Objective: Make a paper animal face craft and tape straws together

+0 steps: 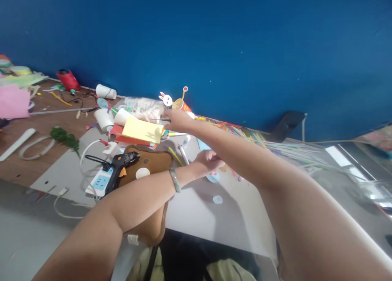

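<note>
My right hand point(178, 121) reaches across above my left arm to the back of the table, its fingers closed. A thin dark thing point(164, 120) shows at its fingertips; its kind is not clear. Close by are a stack of paper cups point(153, 116), a yellow paper sheet point(142, 130) and a rabbit-face cutout point(167, 100) beside an orange cup point(184, 106). My left hand point(208, 162) is curled over the grey tabletop, partly behind my right forearm; what its fingers hold is hidden. Under it lies a light blue round piece point(213, 177). A small clear cap point(217, 199) lies nearer me.
A black glue gun point(121, 169) lies over a power strip point(101, 182) beside a brown cushion point(161, 154). White cups point(104, 120), a green leafy sprig point(64, 137) and pink paper point(14, 101) are left. Colourful sticks point(245, 136) line the blue wall point(214, 48).
</note>
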### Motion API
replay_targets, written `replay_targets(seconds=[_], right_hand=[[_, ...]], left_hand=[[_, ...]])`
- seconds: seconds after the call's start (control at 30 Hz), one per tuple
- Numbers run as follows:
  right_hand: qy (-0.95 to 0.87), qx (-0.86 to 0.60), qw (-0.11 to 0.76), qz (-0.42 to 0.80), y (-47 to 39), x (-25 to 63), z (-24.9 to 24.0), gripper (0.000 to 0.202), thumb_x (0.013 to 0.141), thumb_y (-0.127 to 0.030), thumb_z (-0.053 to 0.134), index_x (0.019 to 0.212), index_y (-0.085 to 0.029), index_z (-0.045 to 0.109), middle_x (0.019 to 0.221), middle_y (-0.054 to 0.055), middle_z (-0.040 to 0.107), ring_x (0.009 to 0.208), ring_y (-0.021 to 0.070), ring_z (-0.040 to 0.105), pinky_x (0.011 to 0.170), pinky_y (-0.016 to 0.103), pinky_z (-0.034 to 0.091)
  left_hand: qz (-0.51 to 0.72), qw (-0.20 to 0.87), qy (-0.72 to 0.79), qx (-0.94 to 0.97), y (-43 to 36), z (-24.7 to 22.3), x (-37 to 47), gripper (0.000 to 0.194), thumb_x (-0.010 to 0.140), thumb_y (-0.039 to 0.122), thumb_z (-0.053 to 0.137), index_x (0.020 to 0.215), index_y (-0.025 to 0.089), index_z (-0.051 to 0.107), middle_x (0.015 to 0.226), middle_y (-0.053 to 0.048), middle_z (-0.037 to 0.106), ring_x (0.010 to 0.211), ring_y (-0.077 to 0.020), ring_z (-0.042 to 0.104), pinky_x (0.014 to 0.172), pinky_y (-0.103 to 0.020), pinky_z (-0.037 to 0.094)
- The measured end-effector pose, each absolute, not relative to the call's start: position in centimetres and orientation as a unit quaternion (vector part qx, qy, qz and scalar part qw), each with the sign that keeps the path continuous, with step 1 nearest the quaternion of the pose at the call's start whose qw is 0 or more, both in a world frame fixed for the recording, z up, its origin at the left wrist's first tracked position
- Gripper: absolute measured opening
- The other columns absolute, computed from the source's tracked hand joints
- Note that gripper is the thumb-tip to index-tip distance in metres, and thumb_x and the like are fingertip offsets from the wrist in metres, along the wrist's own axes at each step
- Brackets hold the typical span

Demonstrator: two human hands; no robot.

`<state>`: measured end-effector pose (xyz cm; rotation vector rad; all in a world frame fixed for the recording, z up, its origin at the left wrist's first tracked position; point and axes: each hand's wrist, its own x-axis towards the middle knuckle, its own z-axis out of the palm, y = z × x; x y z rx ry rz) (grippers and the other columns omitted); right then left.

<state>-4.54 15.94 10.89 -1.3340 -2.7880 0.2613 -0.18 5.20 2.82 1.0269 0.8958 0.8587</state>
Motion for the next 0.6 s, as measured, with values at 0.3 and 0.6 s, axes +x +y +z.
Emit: replay_targets(seconds=[0.3,0.6], right_hand=[[-0.898,-0.433,0.043,0.067,14.3,-1.0,12.9,0.030,0.096,-0.034,0.046,0.091,-0.015,0.069,0.084,0.008,0.068,0.078,0.0178,0.059,0.064,0.027,0.035],[-0.892,-0.409,-0.175,0.076,9.6,-2.8,11.4,0.023,0.068,-0.009,0.074,0.091,-0.011,0.072,0.089,0.015,0.071,0.082,0.0263,0.066,0.067,0.032,0.045]], left_hand=[[0.351,0.717,0.336,0.500,4.7,3.2,-0.4,0.006,0.080,0.013,0.061,0.079,0.015,0.056,0.053,0.007,0.051,0.039,-0.0034,0.040,0.042,-0.018,0.029],[0.265,0.690,0.297,0.604,4.0,3.4,-1.7,0.012,0.084,0.024,0.062,0.093,0.016,0.058,0.065,0.004,0.050,0.051,-0.0066,0.044,0.052,-0.023,0.037]])
